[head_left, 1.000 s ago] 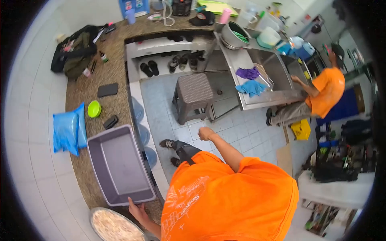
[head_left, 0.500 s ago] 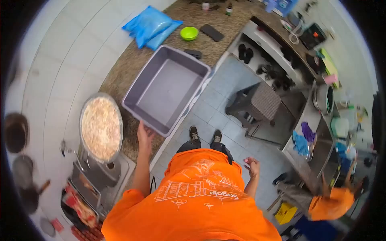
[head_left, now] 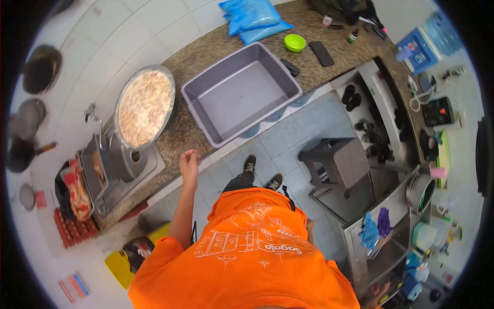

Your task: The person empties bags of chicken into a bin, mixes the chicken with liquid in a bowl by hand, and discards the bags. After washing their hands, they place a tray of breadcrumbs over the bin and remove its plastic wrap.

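Note:
My left hand [head_left: 190, 160] is raised by the counter's front edge, with loosely bent fingers and nothing visible in it. It is apart from the empty grey plastic tub [head_left: 242, 98], which rests on the speckled counter to its upper right. Up and to the left of this hand, a large metal bowl [head_left: 171, 81] full of pale shredded food [head_left: 146, 108] stands beside the sink. My right hand is hidden behind my orange shirt; only a sliver of that arm shows.
Blue plastic bags [head_left: 254, 15], a green bowl [head_left: 295, 43] and a dark phone-like slab [head_left: 321, 53] lie along the counter. A sink [head_left: 126, 154] is at left, near red egg trays [head_left: 74, 226]. A woven-pattern stool [head_left: 342, 162] stands on the tiled floor.
My left hand has come off the tub's near corner. My right hand has gone out of sight behind my body. The view has turned, and the co-worker at lower right is mostly out of frame.

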Action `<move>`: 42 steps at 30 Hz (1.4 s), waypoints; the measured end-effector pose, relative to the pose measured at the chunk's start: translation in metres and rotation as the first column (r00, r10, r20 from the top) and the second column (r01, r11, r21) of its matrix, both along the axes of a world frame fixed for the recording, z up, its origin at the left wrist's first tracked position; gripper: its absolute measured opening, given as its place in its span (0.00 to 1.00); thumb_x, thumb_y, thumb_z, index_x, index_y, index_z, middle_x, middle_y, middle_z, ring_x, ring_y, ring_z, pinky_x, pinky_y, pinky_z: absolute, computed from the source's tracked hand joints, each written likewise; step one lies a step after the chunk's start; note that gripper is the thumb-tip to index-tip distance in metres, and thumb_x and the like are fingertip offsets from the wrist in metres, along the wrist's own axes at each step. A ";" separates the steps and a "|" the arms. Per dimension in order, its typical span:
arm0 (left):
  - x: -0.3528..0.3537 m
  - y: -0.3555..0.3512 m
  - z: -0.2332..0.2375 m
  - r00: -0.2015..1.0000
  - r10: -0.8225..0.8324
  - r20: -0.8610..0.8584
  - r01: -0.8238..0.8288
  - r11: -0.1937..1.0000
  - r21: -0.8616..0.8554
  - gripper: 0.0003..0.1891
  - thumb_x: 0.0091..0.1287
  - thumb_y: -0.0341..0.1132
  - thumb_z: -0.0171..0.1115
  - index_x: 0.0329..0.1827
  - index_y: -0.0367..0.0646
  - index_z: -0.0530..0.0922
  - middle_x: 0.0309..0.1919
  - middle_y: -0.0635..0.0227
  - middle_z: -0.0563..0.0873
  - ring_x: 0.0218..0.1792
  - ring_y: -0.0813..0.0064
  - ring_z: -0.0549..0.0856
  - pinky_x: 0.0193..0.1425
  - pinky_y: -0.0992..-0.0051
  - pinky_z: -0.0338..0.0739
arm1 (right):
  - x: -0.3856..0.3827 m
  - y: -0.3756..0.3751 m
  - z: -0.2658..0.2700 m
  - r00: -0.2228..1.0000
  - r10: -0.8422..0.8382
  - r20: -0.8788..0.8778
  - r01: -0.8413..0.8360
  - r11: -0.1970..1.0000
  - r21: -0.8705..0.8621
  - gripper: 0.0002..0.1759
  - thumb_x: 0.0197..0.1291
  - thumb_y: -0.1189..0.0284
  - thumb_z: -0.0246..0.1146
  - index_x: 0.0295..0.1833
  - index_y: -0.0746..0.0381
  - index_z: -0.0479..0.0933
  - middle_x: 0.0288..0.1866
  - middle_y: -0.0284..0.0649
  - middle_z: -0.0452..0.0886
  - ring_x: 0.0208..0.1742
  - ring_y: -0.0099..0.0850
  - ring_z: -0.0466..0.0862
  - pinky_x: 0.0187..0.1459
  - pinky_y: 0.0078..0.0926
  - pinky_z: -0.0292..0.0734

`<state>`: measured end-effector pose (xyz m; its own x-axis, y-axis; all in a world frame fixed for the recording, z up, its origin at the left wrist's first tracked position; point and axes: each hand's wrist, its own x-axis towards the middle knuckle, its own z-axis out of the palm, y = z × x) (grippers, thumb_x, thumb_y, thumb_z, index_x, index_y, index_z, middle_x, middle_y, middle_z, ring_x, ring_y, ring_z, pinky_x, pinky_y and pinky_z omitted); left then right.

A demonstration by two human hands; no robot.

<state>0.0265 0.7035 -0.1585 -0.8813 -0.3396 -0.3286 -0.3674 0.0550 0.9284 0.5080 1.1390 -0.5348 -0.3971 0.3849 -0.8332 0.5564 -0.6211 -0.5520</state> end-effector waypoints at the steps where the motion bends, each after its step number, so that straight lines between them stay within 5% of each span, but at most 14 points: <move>1: 0.012 -0.002 0.000 1.000 0.031 0.000 -0.031 0.999 -0.012 0.08 0.73 0.37 0.56 0.47 0.43 0.74 0.42 0.70 0.81 0.42 0.78 0.81 0.43 0.75 0.77 | -0.003 0.001 0.020 0.998 0.015 0.061 -0.014 1.000 -0.026 0.22 0.68 0.60 0.53 0.57 0.64 0.80 0.52 0.46 0.84 0.51 0.41 0.84 0.53 0.37 0.78; 6: 0.082 -0.012 -0.025 0.930 -0.227 0.290 0.256 0.965 -0.063 0.10 0.72 0.38 0.55 0.48 0.42 0.75 0.43 0.69 0.82 0.44 0.76 0.83 0.45 0.73 0.78 | -0.027 0.023 0.074 0.980 0.098 0.174 -0.078 0.990 -0.117 0.22 0.69 0.60 0.52 0.57 0.64 0.79 0.52 0.46 0.84 0.52 0.41 0.83 0.53 0.37 0.78; 10: 0.111 -0.001 -0.031 0.904 -0.231 0.361 0.300 0.942 -0.150 0.14 0.69 0.39 0.60 0.52 0.40 0.77 0.41 0.68 0.84 0.40 0.77 0.83 0.42 0.74 0.79 | -0.051 0.039 0.089 0.972 0.159 0.173 -0.134 0.980 -0.150 0.23 0.70 0.60 0.51 0.58 0.64 0.78 0.53 0.46 0.84 0.52 0.42 0.83 0.53 0.38 0.77; 20: 0.037 0.014 0.008 0.967 -0.225 0.118 0.226 0.974 0.007 0.14 0.73 0.43 0.58 0.53 0.43 0.75 0.45 0.69 0.82 0.45 0.76 0.83 0.47 0.73 0.78 | -0.195 0.041 0.112 0.946 0.317 0.068 -0.291 0.923 -0.251 0.24 0.72 0.59 0.48 0.59 0.65 0.77 0.54 0.46 0.83 0.53 0.42 0.82 0.53 0.40 0.76; 24: -0.023 0.016 0.014 0.992 -0.122 0.036 0.122 0.992 -0.013 0.18 0.73 0.49 0.57 0.49 0.40 0.77 0.40 0.70 0.83 0.39 0.80 0.82 0.41 0.77 0.76 | -0.265 0.035 0.150 0.987 0.129 0.093 -0.120 0.988 -0.102 0.24 0.72 0.57 0.50 0.58 0.65 0.77 0.51 0.46 0.84 0.54 0.41 0.80 0.54 0.44 0.74; 28: -0.078 0.018 0.004 0.995 -0.094 -0.044 0.085 0.982 -0.170 0.19 0.73 0.48 0.58 0.47 0.37 0.78 0.33 0.67 0.84 0.36 0.77 0.82 0.39 0.75 0.77 | -0.313 0.034 0.158 0.934 0.294 0.202 -0.318 0.942 0.103 0.23 0.69 0.55 0.56 0.53 0.64 0.79 0.49 0.42 0.85 0.49 0.35 0.81 0.49 0.45 0.75; 30: -0.098 0.016 0.002 0.988 -0.137 -0.068 0.104 0.927 -0.361 0.18 0.71 0.46 0.60 0.43 0.36 0.79 0.32 0.64 0.84 0.35 0.75 0.83 0.41 0.71 0.77 | -0.339 0.028 0.159 0.781 0.539 0.316 -0.621 0.724 0.300 0.19 0.70 0.62 0.55 0.43 0.69 0.81 0.36 0.44 0.86 0.39 0.34 0.86 0.36 0.30 0.80; 31: -0.106 0.014 -0.002 0.987 -0.145 -0.071 0.111 0.930 -0.351 0.18 0.71 0.46 0.60 0.43 0.36 0.79 0.32 0.64 0.84 0.35 0.75 0.83 0.41 0.71 0.77 | -0.358 0.021 0.177 0.786 0.529 0.321 -0.615 0.726 0.309 0.19 0.70 0.62 0.55 0.43 0.69 0.81 0.36 0.44 0.86 0.39 0.34 0.86 0.36 0.30 0.80; 33: -0.113 0.009 -0.010 0.977 -0.215 -0.011 0.188 0.878 -0.440 0.14 0.70 0.39 0.62 0.41 0.35 0.75 0.34 0.64 0.82 0.32 0.77 0.84 0.28 0.76 0.82 | -0.400 0.003 0.236 0.922 0.381 0.067 -0.377 0.848 0.371 0.17 0.70 0.61 0.56 0.43 0.64 0.81 0.34 0.40 0.85 0.36 0.30 0.85 0.31 0.27 0.77; 35: -0.114 0.008 0.002 0.980 -0.199 0.032 0.198 0.922 -0.333 0.12 0.69 0.37 0.63 0.41 0.35 0.74 0.34 0.64 0.82 0.31 0.77 0.83 0.28 0.76 0.82 | -0.438 0.011 0.247 0.937 0.246 -0.249 -0.207 0.963 0.171 0.18 0.69 0.57 0.58 0.49 0.61 0.80 0.37 0.37 0.84 0.37 0.28 0.83 0.33 0.26 0.76; 39: -0.116 0.006 -0.001 0.987 -0.152 0.052 0.156 0.984 -0.083 0.10 0.68 0.32 0.64 0.42 0.35 0.73 0.32 0.63 0.82 0.28 0.78 0.83 0.26 0.77 0.81 | -0.527 -0.001 0.352 0.924 0.296 -0.244 -0.214 0.925 0.313 0.28 0.72 0.49 0.52 0.59 0.64 0.74 0.48 0.43 0.81 0.41 0.30 0.83 0.40 0.29 0.80; 42: -0.119 0.012 -0.001 0.994 -0.092 0.059 0.099 0.986 -0.133 0.10 0.68 0.32 0.63 0.43 0.36 0.73 0.30 0.64 0.81 0.28 0.78 0.82 0.25 0.78 0.79 | -0.579 -0.004 0.401 0.880 0.389 -0.272 -0.287 0.893 0.347 0.27 0.74 0.51 0.50 0.59 0.65 0.73 0.46 0.44 0.81 0.37 0.30 0.84 0.36 0.31 0.81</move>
